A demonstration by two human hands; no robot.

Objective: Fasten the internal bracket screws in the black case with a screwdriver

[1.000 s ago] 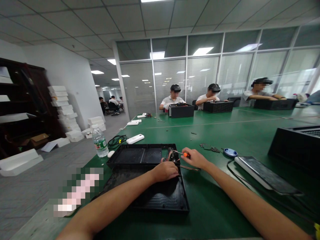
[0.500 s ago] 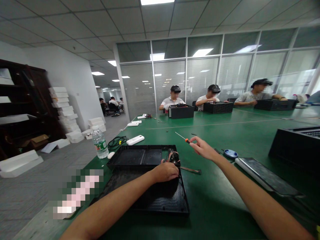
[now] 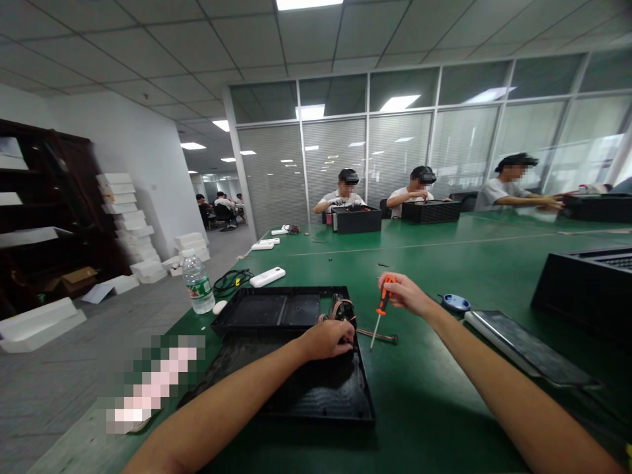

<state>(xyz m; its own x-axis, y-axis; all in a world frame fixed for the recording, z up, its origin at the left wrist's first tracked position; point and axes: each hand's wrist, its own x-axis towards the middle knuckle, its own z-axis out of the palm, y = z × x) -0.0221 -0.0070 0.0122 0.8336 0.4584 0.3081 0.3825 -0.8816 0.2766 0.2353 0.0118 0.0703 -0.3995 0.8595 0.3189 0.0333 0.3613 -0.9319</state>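
In my right hand [image 3: 405, 293] is a screwdriver [image 3: 384, 296] with an orange and black handle. Its shaft slants down, the tip just right of the black case [image 3: 340, 392]. The case lies opened out, with a shallow panel [image 3: 266, 308] along its far side. My left hand [image 3: 330, 339] is closed at the case's right edge, fingers pinched; what they hold is hidden. Just beyond those fingers, a bundle of wires [image 3: 344, 309] sits at the panel's right end. A cable with a connector [image 3: 388, 338] runs out over the green table [image 3: 419, 401].
Left of the case stand a water bottle [image 3: 197, 282], a black cable coil [image 3: 230, 282] and a white device [image 3: 267, 276]. To the right lie a blue dish [image 3: 455, 303], a phone-like slab [image 3: 533, 349] and a big black case [image 3: 587, 299]. Several people work across the table.
My right hand has turned the screwdriver from pointing away to pointing down, bringing its tip near the case's right edge. The left hand stays nearly in place. A person at far right has shifted a case rightward.
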